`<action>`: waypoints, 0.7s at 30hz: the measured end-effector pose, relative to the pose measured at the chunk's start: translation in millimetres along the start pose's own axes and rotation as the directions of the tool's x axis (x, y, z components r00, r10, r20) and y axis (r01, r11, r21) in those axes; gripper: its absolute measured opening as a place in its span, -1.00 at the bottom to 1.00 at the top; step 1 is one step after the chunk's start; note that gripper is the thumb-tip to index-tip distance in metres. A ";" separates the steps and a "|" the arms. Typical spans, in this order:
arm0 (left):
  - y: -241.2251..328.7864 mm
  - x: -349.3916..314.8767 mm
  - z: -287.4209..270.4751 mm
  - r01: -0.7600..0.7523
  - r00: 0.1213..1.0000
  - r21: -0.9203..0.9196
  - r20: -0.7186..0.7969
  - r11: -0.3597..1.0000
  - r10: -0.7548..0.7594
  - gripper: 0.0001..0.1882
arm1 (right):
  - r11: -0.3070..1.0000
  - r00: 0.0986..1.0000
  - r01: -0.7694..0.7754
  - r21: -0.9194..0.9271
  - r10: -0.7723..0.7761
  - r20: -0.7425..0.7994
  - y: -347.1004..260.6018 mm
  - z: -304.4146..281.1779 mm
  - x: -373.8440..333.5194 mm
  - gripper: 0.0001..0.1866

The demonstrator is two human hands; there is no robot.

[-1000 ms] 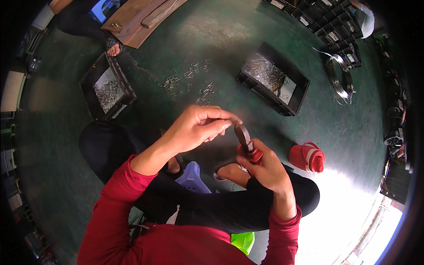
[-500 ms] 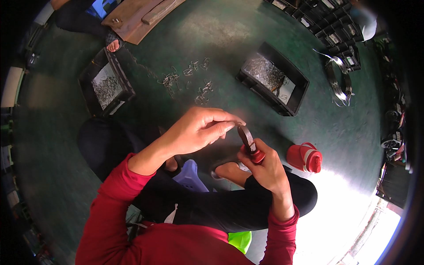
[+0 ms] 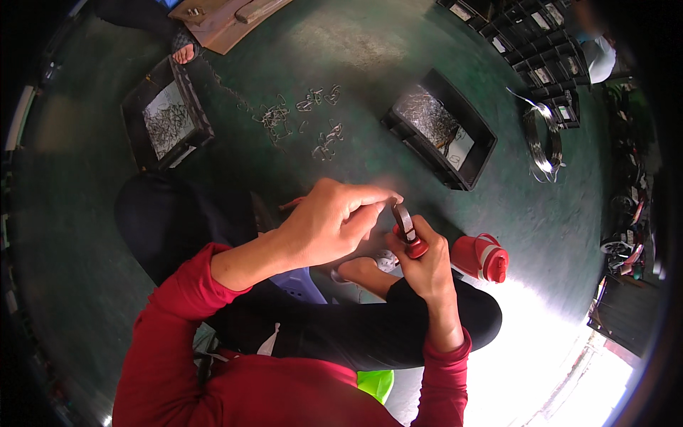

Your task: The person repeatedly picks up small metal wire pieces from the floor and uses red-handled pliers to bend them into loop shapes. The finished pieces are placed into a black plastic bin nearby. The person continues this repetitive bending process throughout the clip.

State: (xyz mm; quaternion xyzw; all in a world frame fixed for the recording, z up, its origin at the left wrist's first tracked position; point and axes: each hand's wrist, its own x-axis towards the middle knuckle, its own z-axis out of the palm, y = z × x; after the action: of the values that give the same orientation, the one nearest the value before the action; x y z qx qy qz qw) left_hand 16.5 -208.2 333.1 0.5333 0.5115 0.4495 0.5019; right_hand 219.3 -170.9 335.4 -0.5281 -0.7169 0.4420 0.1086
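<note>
My right hand (image 3: 432,269) is closed round the red handles of a pair of pliers (image 3: 404,222), whose dark jaws point up and away from me. Just left of the jaws, my left hand (image 3: 329,222) pinches with thumb and forefinger, the fingertips touching or nearly touching the jaw tips. Whatever lies in that pinch is too small to make out. On the green floor beyond my hands lie loose piles of bent wire pieces (image 3: 274,119). More such pieces fill part of a black crate (image 3: 485,158) at the right and another black crate (image 3: 186,99) at the left.
A red jug (image 3: 475,256) stands right of my knee. Farther right lies a coil of shiny wire (image 3: 545,146), below stacked black crates (image 3: 535,46). At the far left are a wooden board (image 3: 222,32) and another person's foot (image 3: 183,54). A purple stool (image 3: 302,286) shows below my left forearm.
My left hand has shifted slightly right and down, its fingertips still at the plier jaws. The right hand keeps its hold on the pliers. The whole view has shifted a little.
</note>
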 end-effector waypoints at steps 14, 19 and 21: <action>5.7 -10.6 17.2 0.092 0.989 -0.144 -0.102 0.985 -0.107 -0.70 | 0.993 0.982 0.065 -0.094 -0.081 -0.172 4.6 15.5 3.4 -0.76; 5.6 -12.5 21.0 0.119 0.983 -0.203 -0.114 0.972 -0.144 -0.71 | 0.987 0.968 0.073 -0.140 -0.104 -0.229 3.8 19.0 4.5 -0.76; 3.7 -12.2 21.0 0.105 0.984 -0.195 -0.120 0.975 -0.130 -0.71 | 0.983 0.963 0.087 -0.164 -0.125 -0.239 5.4 19.9 5.2 -0.76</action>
State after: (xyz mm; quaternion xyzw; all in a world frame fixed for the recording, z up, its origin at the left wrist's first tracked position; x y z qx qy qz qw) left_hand 36.8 -221.8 335.2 0.4214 0.5296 0.4994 0.5409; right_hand 208.3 -176.5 318.1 -0.5468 -0.7566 0.3099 0.1804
